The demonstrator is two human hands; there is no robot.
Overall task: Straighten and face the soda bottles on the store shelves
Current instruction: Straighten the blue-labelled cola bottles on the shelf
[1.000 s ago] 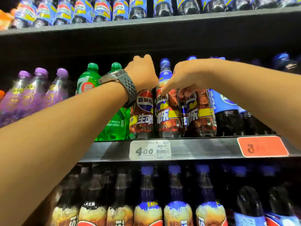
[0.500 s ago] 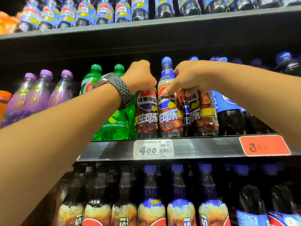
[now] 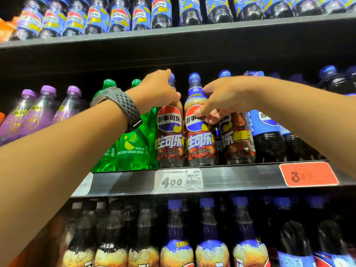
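Observation:
Three brown-labelled cola bottles with blue caps stand at the front of the middle shelf (image 3: 231, 178). My left hand (image 3: 156, 91), a grey watch on its wrist, grips the neck of the left cola bottle (image 3: 169, 132), whose logo faces out. My right hand (image 3: 217, 101) curls round the shoulder of the middle cola bottle (image 3: 198, 139), thumb on its label; that logo also faces out. The right cola bottle (image 3: 235, 139) sits just behind my fingers, its label turned partly sideways.
Green soda bottles (image 3: 133, 149) stand left of the colas, purple bottles (image 3: 38, 116) further left, blue-labelled colas (image 3: 267, 132) to the right. A white price tag (image 3: 178, 181) and an orange one (image 3: 308, 175) sit on the shelf edge. Rows of bottles fill the shelves above and below.
The middle bottle has been turned so its logo faces forward. My left hand rose up the left bottle's neck; my right hand shifted onto the middle bottle's shoulder.

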